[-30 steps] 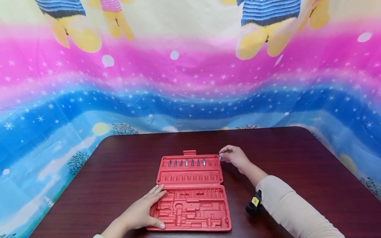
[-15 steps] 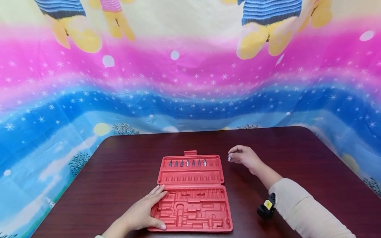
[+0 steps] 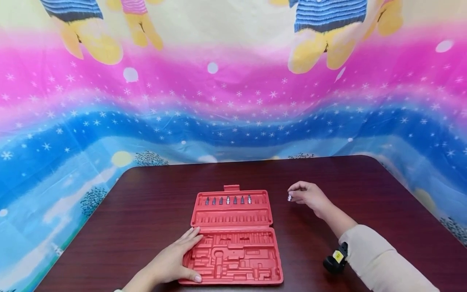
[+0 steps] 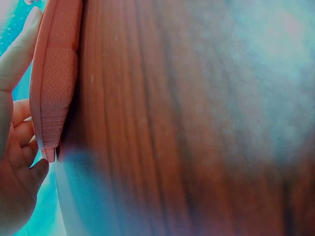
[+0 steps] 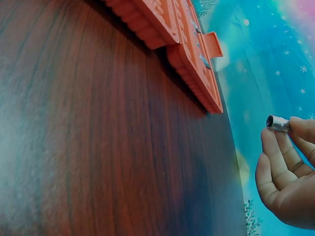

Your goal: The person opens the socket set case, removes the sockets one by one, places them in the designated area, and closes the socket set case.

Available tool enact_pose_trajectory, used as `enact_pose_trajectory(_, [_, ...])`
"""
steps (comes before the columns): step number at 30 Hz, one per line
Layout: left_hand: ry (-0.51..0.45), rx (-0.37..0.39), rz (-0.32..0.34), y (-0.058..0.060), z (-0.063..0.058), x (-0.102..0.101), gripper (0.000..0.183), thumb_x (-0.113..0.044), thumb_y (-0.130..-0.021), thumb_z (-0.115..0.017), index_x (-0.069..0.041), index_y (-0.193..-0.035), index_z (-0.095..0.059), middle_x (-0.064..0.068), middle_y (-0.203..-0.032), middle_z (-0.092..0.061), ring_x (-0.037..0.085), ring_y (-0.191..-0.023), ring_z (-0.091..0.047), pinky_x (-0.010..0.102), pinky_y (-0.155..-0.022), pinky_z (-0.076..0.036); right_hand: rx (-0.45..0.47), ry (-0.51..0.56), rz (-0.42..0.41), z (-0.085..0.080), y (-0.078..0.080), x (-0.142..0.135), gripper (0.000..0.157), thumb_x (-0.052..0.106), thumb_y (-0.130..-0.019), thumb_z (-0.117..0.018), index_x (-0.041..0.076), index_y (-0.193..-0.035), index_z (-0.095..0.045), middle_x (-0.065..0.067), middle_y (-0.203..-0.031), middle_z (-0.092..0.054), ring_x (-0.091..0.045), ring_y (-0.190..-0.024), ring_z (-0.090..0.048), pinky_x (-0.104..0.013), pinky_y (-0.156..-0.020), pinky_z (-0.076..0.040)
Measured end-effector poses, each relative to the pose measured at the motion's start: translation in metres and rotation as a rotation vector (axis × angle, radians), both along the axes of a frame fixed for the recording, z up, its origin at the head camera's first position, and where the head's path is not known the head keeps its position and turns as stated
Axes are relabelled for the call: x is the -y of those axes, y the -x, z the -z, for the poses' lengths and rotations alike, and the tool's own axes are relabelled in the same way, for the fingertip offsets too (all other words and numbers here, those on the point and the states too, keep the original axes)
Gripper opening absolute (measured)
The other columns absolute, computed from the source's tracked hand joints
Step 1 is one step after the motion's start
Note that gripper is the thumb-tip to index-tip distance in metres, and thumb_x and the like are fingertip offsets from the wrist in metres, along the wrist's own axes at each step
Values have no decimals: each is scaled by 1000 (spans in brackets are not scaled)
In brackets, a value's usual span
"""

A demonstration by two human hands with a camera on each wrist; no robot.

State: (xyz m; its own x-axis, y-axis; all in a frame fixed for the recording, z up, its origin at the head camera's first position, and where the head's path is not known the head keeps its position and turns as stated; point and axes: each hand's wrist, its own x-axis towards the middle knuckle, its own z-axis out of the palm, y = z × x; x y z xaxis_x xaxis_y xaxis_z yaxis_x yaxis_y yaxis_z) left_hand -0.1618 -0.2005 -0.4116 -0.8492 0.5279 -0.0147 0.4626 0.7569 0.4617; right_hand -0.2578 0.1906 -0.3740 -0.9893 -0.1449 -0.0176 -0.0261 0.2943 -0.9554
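Note:
A red plastic tool case (image 3: pixel 231 228) lies unfolded on the table, its moulded recesses facing up. Several metal bits (image 3: pixel 228 200) stand in a row in the far half, toward its left and middle. My left hand (image 3: pixel 169 257) rests on the near half's left side, fingers spread and thumb at the front left corner. To the right of the case, my right hand (image 3: pixel 310 198) pinches a small silver socket (image 3: pixel 290 198) between thumb and fingertips, above the table. In the right wrist view the hollow end of that socket (image 5: pixel 278 123) shows.
The dark wooden table (image 3: pixel 120 219) has rounded far corners. Behind it hangs a printed cloth (image 3: pixel 233 101) in pink and blue. A black wrist device (image 3: pixel 335 259) with a yellow label sits at my right cuff. The case's latch tab (image 3: pixel 231 187) sticks out at the far edge.
My right hand has moved right, away from the case's far right corner, carrying the socket. The left hand and the case stay where they were.

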Motion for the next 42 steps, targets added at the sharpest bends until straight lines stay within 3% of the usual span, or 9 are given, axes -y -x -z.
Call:
enact_pose_trajectory(8, [-15, -53, 24, -2, 0, 2, 99, -64, -55, -61, -1, -128, -40, 12, -138, -27, 30, -126, -20, 48, -91, -30, 25, -18, 12, 5, -5, -8, 25, 8, -84, -54, -11, -100, -51, -9, -80, -61, -33, -82, -57, -41, -77, -46])
enact_pose_trajectory(19, [-18, -49, 16, -2, 2, 2, 99, -65, -55, -61, -2, -128, -40, 11, -137, -28, 30, -125, -20, 48, -91, -30, 56, -81, -11, 19, -10, -11, 17, 4, -84, -53, -9, -95, -54, -9, -82, -59, -23, -78, -57, -36, -71, -47])
enact_pose_trajectory(34, [-27, -65, 19, -2, 2, 1, 99, -65, -54, -61, -2, -128, -40, 11, -138, -27, 29, -126, -20, 47, -92, -30, 81, -189, -36, 32, -6, -12, 11, 2, -79, -57, -6, -87, -57, -7, -80, -57, -18, -74, -54, -35, -67, -47])
enact_pose_trajectory(42, [-26, -65, 16, -2, 3, 2, 99, -65, -54, -62, -2, -128, -40, 11, -138, -28, 29, -126, -20, 48, -91, -30, 103, -236, 0, 34, -1, -10, 12, 4, -82, -53, -5, -90, -56, -8, -79, -56, -19, -71, -53, -33, -62, -47])
